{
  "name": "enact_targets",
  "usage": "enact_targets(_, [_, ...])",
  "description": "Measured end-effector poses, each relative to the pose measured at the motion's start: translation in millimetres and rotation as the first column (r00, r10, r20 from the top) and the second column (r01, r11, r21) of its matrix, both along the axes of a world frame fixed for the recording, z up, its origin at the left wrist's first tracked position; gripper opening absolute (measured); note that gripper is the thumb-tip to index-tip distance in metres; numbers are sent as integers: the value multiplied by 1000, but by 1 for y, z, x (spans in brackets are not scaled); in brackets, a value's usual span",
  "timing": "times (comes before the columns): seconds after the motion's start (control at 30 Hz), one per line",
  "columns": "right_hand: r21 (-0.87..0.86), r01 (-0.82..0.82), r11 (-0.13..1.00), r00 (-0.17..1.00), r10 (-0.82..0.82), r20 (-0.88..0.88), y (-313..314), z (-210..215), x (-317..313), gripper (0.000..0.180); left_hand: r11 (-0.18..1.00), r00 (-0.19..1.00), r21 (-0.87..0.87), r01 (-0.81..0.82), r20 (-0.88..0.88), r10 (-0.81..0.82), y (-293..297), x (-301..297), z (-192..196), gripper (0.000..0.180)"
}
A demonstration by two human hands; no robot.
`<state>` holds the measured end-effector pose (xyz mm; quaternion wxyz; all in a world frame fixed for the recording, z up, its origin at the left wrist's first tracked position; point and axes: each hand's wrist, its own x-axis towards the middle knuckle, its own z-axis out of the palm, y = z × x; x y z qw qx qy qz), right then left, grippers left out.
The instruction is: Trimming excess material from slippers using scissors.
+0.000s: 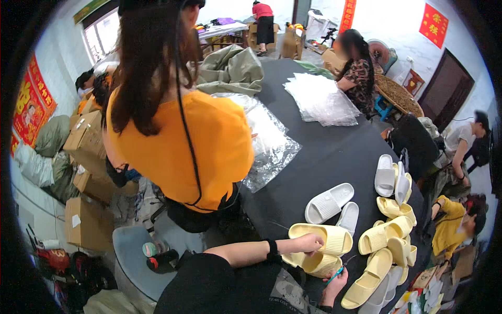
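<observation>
My left hand (310, 244) is closed at the near edge of a yellow slipper (337, 240), its fingers curled down beside the ribbed strap. Under and in front of that one lies a second yellow slipper (320, 265). Closed around small scissors with teal handles (334, 276), my right hand (337, 285) is just right of this lower slipper, and the thin dark blades point away to the right. White slippers (328, 203) lie just beyond. A loose heap of yellow slippers (386, 235), with a few white ones, spreads to the right of my hands.
The dark table (277, 204) holds clear plastic bags (272, 152) and a stack of translucent bags (319, 99). A person in an orange top (183, 146) stands close at my left. Others work around the table. A grey stool (130, 261) and cardboard boxes (89, 222) stand at left.
</observation>
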<state>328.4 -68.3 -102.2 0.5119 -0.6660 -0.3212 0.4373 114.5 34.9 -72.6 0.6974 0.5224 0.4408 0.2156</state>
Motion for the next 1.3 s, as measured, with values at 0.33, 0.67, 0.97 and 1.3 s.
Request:
enact_targets(0.33, [18, 131, 991, 990, -131, 53, 3, 6, 5, 48, 994, 980, 39, 99, -179, -90, -6, -28, -9, 23])
enact_targets(0.67, [65, 97, 993, 995, -99, 25, 2, 11, 4, 48, 971, 936, 58, 231, -285, -206, -4, -15, -14, 30])
enact_targets(0.97, [48, 73, 996, 997, -74, 17, 1, 9, 4, 52, 970, 944, 86, 226, -266, -196, -3, -9, -17, 40])
enact_targets(1.3, [67, 68, 995, 998, -67, -5, 7, 15, -2, 46, 986, 966, 94, 140, -231, -115, 4, -17, -22, 42])
